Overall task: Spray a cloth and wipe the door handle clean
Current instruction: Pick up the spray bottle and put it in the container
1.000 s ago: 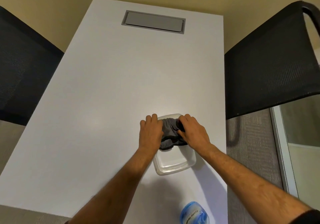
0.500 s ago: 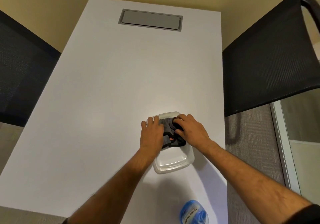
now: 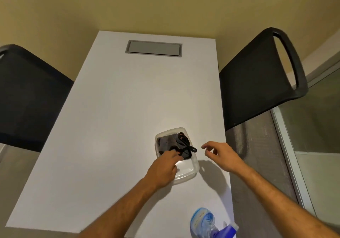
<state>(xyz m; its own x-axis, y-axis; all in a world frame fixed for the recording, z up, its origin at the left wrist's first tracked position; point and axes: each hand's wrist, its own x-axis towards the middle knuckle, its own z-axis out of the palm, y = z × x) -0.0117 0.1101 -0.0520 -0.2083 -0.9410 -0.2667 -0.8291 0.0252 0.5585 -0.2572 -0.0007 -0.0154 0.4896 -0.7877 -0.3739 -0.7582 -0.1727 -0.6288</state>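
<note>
A grey cloth with black trim lies bunched in the far half of a clear plastic container on the white table. My left hand rests over the container's near left side, fingertips touching the cloth's near edge. Off to the right of the container, my right hand hovers with fingers apart, holding nothing. A blue spray bottle stands at the table's near right edge. No door handle is in view.
Black mesh chairs stand on both sides of the table: chair on the right, chair on the left. A grey cable hatch sits in the table's far end. A glass panel with a metal frame is at the right.
Both hands were pressed on the cloth in the container. My right hand has let go and drawn off to the right; my left hand has slid back to the cloth's near edge. The view has tilted up.
</note>
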